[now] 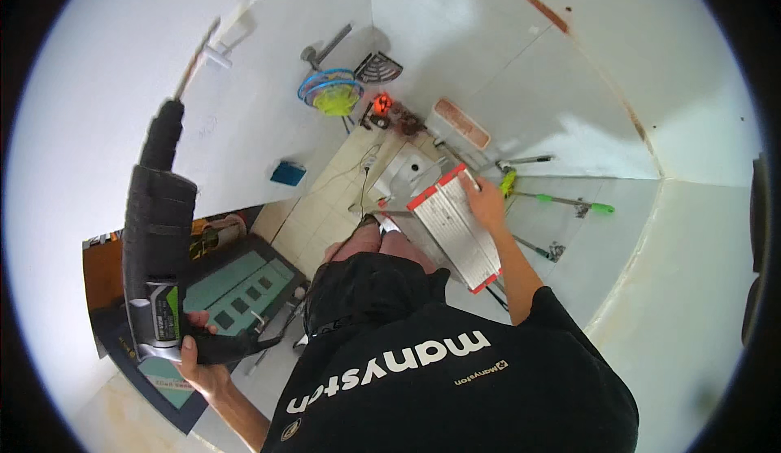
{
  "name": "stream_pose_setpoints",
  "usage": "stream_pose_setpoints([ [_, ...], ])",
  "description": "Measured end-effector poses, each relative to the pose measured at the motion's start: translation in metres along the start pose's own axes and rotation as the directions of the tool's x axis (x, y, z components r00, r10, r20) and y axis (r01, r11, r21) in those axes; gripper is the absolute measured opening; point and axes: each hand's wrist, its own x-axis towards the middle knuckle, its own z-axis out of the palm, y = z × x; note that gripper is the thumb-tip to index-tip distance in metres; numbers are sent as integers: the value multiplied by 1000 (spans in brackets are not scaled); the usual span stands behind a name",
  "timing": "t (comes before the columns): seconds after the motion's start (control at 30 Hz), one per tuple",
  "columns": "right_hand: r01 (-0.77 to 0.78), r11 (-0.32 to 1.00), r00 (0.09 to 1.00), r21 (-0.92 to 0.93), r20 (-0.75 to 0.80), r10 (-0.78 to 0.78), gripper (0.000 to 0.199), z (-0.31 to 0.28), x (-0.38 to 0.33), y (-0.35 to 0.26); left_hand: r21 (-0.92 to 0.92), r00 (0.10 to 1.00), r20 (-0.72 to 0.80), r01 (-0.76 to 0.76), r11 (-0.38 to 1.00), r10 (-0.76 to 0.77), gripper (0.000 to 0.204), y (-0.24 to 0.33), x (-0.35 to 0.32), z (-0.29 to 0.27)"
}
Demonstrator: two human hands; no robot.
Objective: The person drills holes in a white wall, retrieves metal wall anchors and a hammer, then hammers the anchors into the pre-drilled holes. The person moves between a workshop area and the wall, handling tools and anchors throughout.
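Note:
My left hand (201, 362) is closed round the rear handle of a black hammer drill (163, 217) with a green and silver label panel. The drill stands upright at the left, its long thin bit (198, 61) pointing up along the white wall. The bit's tip is close to the wall; whether it touches cannot be told. Beside the bit, a small white peg (217, 57) sticks out of the wall. My right hand (486, 201) grips the red-edged side of a ribbed silver step platform (457, 229), with fingers partly hidden beneath it.
Far below, a white fixture with a dark hole (407, 170) sits on the tiled floor (325, 197). Blue-rimmed nets (329, 93) and a corner shelf (378, 67) hang on the walls. Green-handled poles (561, 201) lean at the right. A green door panel (244, 294) is at lower left.

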Motion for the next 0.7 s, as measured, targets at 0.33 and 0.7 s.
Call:
stream_pose_setpoints([
  [0.33, -69, 993, 997, -95, 28, 72, 79, 0, 4, -25, 414, 946, -322, 180, 892, -41, 51, -29, -32, -24],
  [0.7, -83, 972, 996, -222, 15, 89, 72, 9, -2, -16, 855, 847, -372, 155, 494, 379, 37, 96, -15, -139],
])
